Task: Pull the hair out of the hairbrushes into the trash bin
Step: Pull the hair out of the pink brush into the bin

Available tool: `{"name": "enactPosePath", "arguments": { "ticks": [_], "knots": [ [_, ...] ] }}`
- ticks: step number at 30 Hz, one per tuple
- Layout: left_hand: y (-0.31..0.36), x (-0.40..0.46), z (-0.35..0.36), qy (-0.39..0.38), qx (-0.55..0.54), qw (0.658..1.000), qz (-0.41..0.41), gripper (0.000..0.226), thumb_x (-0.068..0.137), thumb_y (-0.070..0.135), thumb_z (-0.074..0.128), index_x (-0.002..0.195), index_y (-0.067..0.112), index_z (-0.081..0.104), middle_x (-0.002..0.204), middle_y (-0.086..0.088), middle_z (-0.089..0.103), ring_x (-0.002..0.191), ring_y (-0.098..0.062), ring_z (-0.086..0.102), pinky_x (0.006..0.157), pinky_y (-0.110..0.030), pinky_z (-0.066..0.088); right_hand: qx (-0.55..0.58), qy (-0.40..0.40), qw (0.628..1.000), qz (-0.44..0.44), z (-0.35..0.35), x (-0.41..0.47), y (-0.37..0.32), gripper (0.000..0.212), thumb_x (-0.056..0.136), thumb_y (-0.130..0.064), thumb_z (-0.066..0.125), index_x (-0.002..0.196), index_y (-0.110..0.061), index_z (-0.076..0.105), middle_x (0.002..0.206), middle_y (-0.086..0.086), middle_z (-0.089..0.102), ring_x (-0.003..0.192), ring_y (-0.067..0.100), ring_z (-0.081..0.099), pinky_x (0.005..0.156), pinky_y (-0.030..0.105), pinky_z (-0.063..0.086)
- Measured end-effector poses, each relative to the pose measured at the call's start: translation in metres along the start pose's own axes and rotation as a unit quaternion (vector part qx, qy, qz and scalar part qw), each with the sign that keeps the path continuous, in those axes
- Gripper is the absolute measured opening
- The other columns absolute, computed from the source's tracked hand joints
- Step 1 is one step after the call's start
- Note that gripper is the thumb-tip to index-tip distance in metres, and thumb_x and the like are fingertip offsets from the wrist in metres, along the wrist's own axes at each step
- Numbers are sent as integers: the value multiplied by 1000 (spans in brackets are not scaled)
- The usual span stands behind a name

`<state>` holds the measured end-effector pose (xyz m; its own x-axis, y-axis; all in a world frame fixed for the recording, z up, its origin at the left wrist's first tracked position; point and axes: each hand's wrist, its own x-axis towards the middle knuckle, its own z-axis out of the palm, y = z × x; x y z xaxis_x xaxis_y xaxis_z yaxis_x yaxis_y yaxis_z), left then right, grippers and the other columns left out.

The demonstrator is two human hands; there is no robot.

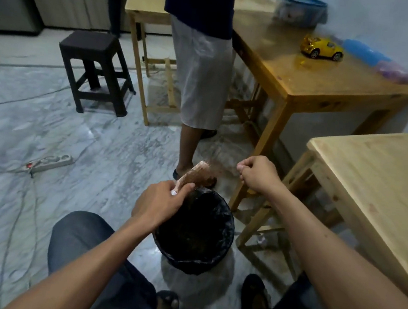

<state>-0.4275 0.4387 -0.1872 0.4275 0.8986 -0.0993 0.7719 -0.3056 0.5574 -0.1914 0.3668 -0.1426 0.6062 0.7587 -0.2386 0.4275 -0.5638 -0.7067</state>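
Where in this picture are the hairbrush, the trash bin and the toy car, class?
hairbrush [197, 172]: head view, on its bristled head.
trash bin [223, 250]: head view, on its right rim with the black liner.
toy car [322, 48]: head view, on its yellow body.

A second person [201, 73] in a dark top and a pale wrap stands on the marble floor [48, 138], against the near-left edge of a brown wooden table [307, 74]. A yellow toy car [321, 47] sits near that table's right edge, a lidded blue tub [300, 9] at its far end. A dark stool [95, 67] stands to the left, a power strip [48, 162] lies on the floor, and a pale table [381, 183] fills the right.
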Motion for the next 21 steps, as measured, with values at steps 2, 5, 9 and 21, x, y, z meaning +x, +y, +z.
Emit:
{"name": "enactPosePath", "arguments": {
  "ticks": [2, 5, 9, 21],
  "knots": [
    [-10, -1, -3, 8, 32, 999, -10, 63, 86, 78, 40, 64, 20, 51, 59, 0, 57, 55, -18, 57, 47, -30, 32, 17, 0, 1000, -1, 5, -1, -3, 20, 104, -20, 61, 87, -16, 72, 88, 6, 73, 87, 20, 71, 86, 36, 59],
    [-15, -7, -5, 23, 61, 998, -3, 61, 87, 77, 39, 71, 21, 55, 62, 2, 60, 57, -16, 57, 48, -30, 33, 53, -25, 998, -4, 16, -4, -6, 14, 102, -27, 64, 101, -15, 72, 92, 5, 74, 86, 17, 72, 83, 34, 61],
    [-8, -14, -2, 36, 65, 997, 20, 58, 86, 77, 40, 73, 24, 57, 61, 3, 61, 56, -15, 57, 47, -29, 35, 86, -149, 985, -28, 33, -11, -8, 39, 94, -43, 73, 125, -24, 59, 108, 3, 73, 97, 20, 75, 84, 34, 63],
    [-19, -2, 7, 11, 14, 999, -42, 69, 86, 77, 41, 60, 14, 47, 52, -4, 54, 51, -24, 57, 46, -33, 40, 89, -58, 994, 1, 3, -17, 15, 5, 90, -15, 81, 91, -10, 80, 82, 9, 79, 76, 16, 74, 74, 28, 64]
  ]
}}
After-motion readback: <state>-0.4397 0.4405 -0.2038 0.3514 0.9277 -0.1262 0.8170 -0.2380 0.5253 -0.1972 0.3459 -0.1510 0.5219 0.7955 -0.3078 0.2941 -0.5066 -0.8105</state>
